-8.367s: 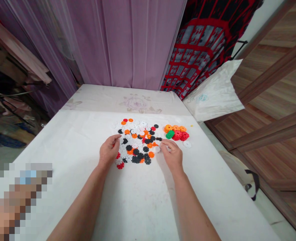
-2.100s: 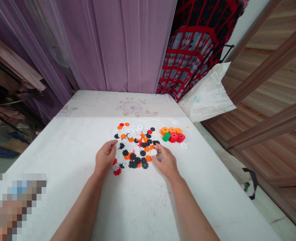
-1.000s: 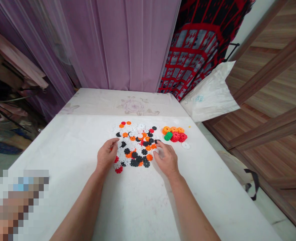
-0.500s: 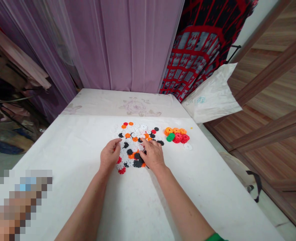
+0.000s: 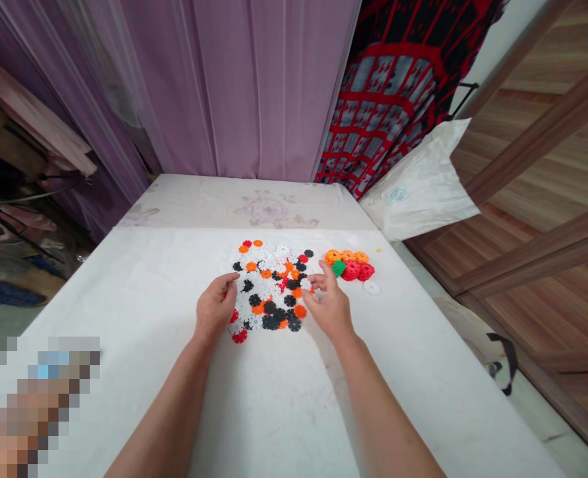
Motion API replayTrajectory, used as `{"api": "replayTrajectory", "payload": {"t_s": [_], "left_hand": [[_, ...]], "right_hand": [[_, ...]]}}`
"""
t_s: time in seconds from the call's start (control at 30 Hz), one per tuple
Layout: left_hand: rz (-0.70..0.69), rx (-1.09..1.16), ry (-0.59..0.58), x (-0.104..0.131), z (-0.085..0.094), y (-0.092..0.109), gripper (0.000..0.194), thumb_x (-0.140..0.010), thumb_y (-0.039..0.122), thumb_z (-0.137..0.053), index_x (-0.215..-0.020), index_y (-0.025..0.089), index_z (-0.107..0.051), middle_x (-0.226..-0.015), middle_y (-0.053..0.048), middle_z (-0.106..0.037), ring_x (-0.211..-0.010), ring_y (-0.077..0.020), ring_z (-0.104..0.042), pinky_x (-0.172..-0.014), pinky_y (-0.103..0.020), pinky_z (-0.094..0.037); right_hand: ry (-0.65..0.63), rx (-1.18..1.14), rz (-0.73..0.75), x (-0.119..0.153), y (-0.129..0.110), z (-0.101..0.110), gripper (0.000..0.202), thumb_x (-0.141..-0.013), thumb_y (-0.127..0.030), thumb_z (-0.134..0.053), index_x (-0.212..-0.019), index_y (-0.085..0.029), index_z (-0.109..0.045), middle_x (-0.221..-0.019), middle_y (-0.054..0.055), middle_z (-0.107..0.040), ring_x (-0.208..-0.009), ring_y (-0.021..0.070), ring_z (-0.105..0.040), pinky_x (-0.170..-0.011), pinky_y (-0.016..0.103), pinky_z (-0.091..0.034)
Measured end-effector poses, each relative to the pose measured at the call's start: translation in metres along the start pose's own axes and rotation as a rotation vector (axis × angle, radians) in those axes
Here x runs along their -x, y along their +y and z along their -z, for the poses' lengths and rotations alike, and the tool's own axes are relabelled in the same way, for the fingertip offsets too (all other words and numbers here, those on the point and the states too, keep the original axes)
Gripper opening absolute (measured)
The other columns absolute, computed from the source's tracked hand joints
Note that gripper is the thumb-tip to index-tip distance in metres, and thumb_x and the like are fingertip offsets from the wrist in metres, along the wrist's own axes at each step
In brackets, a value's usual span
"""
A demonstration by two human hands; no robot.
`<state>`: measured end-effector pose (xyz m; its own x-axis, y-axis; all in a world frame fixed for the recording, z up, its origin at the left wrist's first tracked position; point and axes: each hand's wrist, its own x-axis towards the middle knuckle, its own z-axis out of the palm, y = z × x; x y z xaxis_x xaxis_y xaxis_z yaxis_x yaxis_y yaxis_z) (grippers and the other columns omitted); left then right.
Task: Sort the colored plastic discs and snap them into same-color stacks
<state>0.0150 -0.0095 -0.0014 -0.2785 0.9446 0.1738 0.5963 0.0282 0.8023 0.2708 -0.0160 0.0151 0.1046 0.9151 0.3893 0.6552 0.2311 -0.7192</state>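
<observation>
Notched plastic snowflake discs (image 5: 270, 307) in white, black, orange and red lie in a loose spread on the white table. My right hand (image 5: 331, 307) is at the right edge of this spread, with a white snowflake disc (image 5: 306, 284) pinched between thumb and fingers. At the left edge, my left hand (image 5: 216, 307) has its thumb and fingers drawn together; what they hold, if anything, is hidden. Beyond my right hand lie orange discs (image 5: 348, 256) in a row, red discs (image 5: 358, 269) in front of them, and a green disc (image 5: 338, 268).
A single white disc (image 5: 371, 287) lies on the table (image 5: 139, 318) near the grouped discs. Purple curtains (image 5: 244, 86) hang behind the far edge. A white sack (image 5: 423, 192) stands at the right, near a wooden door (image 5: 533, 159). A pixelated patch covers the lower left.
My right hand has moved right, away from the middle of the spread, and now shows a white disc in its fingers. My left hand has stayed nearly in place.
</observation>
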Motion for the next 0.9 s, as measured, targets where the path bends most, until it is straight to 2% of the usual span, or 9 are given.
{"api": "replayTrajectory", "payload": {"t_s": [0.1,0.17,0.43,0.7,0.9], "left_hand": [[-0.001,-0.011,-0.009,0.0,0.001,0.002,0.037,-0.086,0.04,-0.049,-0.109,0.026,-0.074,-0.092,-0.002,-0.076,-0.088,-0.0196,-0.072,-0.087,-0.032,-0.056],[-0.006,-0.014,-0.004,0.001,0.001,0.002,0.037,-0.086,0.04,-0.049,-0.109,0.026,-0.074,-0.093,-0.003,-0.076,-0.089,-0.0197,-0.072,-0.087,-0.032,-0.056],[-0.011,-0.044,-0.012,0.002,0.003,0.003,0.038,-0.086,0.04,-0.049,-0.111,0.026,-0.075,-0.089,-0.003,-0.075,-0.086,-0.0203,-0.071,-0.085,-0.033,-0.056],[-0.018,-0.026,-0.005,0.001,0.002,0.003,0.038,-0.086,0.039,-0.048,-0.11,0.025,-0.075,-0.098,-0.004,-0.076,-0.089,-0.0202,-0.071,-0.087,-0.033,-0.055],[-0.003,-0.036,-0.015,0.001,0.003,0.004,0.039,-0.086,0.04,-0.048,-0.111,0.025,-0.074,-0.091,-0.004,-0.075,-0.087,-0.0207,-0.071,-0.086,-0.033,-0.056]], "right_hand": [[0.08,-0.076,-0.116,0.007,0.016,0.016,0.069,-0.08,-0.036,-0.063,-0.145,-0.025,-0.045,-0.107,0.005,-0.074,-0.074,0.0172,-0.067,-0.072,0.034,-0.056],[0.087,-0.069,-0.129,0.013,0.022,0.018,0.07,-0.079,-0.037,-0.064,-0.145,-0.023,-0.045,-0.106,0.005,-0.074,-0.073,0.0173,-0.067,-0.071,0.034,-0.056],[0.012,0.153,0.006,0.02,0.023,0.012,0.064,-0.078,-0.029,-0.061,-0.141,-0.023,-0.051,-0.1,0.004,-0.076,-0.088,0.0212,-0.069,-0.087,0.039,-0.055],[-0.016,0.216,0.056,0.021,0.024,0.013,0.064,-0.079,-0.027,-0.061,-0.142,-0.022,-0.053,-0.101,0.004,-0.076,-0.09,0.0212,-0.069,-0.089,0.039,-0.055],[-0.006,0.224,0.076,0.021,0.023,0.013,0.063,-0.08,-0.028,-0.06,-0.142,-0.022,-0.052,-0.103,0.004,-0.076,-0.091,0.0213,-0.069,-0.09,0.039,-0.055]]}}
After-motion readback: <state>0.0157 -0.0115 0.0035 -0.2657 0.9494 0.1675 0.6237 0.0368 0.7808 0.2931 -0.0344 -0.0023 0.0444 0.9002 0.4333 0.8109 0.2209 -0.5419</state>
